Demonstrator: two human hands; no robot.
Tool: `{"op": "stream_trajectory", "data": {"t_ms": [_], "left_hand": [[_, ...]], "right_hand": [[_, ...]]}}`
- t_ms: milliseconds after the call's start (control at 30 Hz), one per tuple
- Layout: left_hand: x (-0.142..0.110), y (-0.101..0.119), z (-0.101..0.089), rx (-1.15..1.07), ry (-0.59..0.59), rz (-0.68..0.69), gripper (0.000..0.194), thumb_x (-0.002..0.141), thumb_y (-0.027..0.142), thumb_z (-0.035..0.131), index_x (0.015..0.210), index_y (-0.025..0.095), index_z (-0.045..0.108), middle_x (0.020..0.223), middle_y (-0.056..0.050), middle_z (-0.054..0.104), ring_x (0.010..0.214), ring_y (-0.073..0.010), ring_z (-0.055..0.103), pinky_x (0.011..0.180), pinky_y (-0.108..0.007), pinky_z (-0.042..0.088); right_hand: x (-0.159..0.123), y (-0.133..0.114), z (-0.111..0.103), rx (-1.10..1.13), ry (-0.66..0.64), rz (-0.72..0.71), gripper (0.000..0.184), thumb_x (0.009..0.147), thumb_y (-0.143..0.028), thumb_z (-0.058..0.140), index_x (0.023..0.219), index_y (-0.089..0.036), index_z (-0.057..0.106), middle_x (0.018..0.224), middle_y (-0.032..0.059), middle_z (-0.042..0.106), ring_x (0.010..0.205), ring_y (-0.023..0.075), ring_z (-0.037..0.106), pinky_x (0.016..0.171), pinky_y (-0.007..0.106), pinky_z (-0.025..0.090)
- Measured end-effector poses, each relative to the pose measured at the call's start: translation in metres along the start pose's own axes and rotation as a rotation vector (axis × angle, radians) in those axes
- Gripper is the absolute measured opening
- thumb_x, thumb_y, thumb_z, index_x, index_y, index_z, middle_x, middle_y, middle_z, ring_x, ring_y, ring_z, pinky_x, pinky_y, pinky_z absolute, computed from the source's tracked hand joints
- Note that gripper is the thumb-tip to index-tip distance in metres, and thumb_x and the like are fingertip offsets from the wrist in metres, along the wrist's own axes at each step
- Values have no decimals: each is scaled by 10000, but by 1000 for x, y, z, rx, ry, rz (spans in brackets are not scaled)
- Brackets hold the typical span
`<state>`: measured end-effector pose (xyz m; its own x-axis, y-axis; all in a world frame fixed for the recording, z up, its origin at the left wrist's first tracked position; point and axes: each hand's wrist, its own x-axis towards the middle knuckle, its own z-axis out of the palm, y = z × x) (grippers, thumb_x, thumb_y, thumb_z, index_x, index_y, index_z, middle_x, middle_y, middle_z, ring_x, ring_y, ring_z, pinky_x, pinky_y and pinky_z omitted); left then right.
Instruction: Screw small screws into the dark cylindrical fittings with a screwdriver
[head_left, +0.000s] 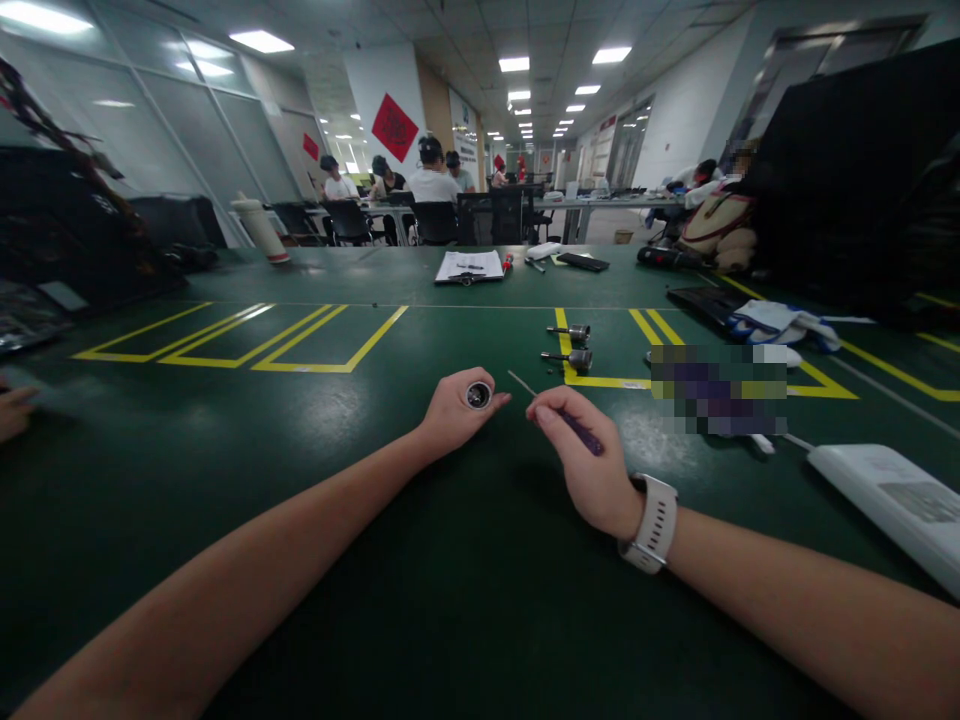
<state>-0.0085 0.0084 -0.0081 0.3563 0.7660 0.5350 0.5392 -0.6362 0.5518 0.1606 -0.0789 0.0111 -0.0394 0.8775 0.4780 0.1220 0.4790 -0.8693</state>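
Note:
My left hand is wrapped round a hole saw, a metal cup whose round open end faces me. Inside the cup it looks dark with some metal showing. A thin screwdriver with a dark purple handle is gripped in my right hand. Its slim shaft points up and left towards the hole saw, with the tip apart from it. Just beyond my right hand, two more metal hole saws with shanks lie on their sides on the green table.
Yellow tape outlines mark the table. A clipboard with papers lies at the back. To the right are a blue and white cloth, a blurred-out object and a white device. Another person's hand shows at the left edge.

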Motion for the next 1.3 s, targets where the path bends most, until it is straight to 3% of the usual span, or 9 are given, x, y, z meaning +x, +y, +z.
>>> {"op": "stream_trajectory", "data": {"t_ms": [100,200,300,567,800,967,1167,1300], "left_hand": [[1,4,-1,154,-110,64,161,756,287,590,686,159,521,661,9,548,593,-115,498,546,-233,382],[1,15,-5,394,-322,233,45,737,141,536,698,161,541,667,-9,565,629,-141,521,583,-261,376],[1,29,-9,622,-454,357,103,729,89,486,706,159,558,665,-28,579,652,-173,540,589,-288,361],[-1,53,-12,927,-518,506,138,802,117,465,759,151,591,680,-60,611,637,-205,562,572,-315,326],[-7,55,-2,1076,-443,660,147,798,92,453,756,124,590,673,-78,591,631,-216,535,563,-326,297],[-4,55,-8,980,-438,574,174,811,89,415,770,131,578,711,-78,593,660,-210,531,591,-325,315],[3,39,-21,650,-462,244,86,761,116,470,732,156,540,696,-33,574,659,-175,517,605,-285,339],[4,25,-23,408,-406,14,68,749,216,552,728,161,518,681,0,551,628,-144,502,571,-250,335]], "right_hand": [[4,13,2,82,106,129,102,834,-280,521,897,-222,577,865,16,567,812,167,534,750,320,428],[10,27,4,159,150,282,200,796,-331,558,960,-217,571,944,34,579,885,187,540,790,350,428],[13,33,6,210,162,387,266,772,-356,566,985,-196,573,985,54,591,940,205,545,831,380,421],[13,29,6,185,57,384,255,786,-334,549,982,-183,606,1019,63,620,988,197,558,927,389,389],[12,31,7,187,60,366,236,791,-326,542,964,-181,611,983,58,625,959,194,571,896,387,413],[12,31,7,169,60,365,241,797,-332,537,967,-178,609,989,61,618,961,195,568,902,390,414],[11,31,5,174,37,379,269,790,-364,552,987,-191,612,1009,63,621,964,200,568,884,398,421],[10,28,5,188,34,391,240,764,-339,587,940,-179,618,991,67,633,942,203,579,859,394,435]]}}
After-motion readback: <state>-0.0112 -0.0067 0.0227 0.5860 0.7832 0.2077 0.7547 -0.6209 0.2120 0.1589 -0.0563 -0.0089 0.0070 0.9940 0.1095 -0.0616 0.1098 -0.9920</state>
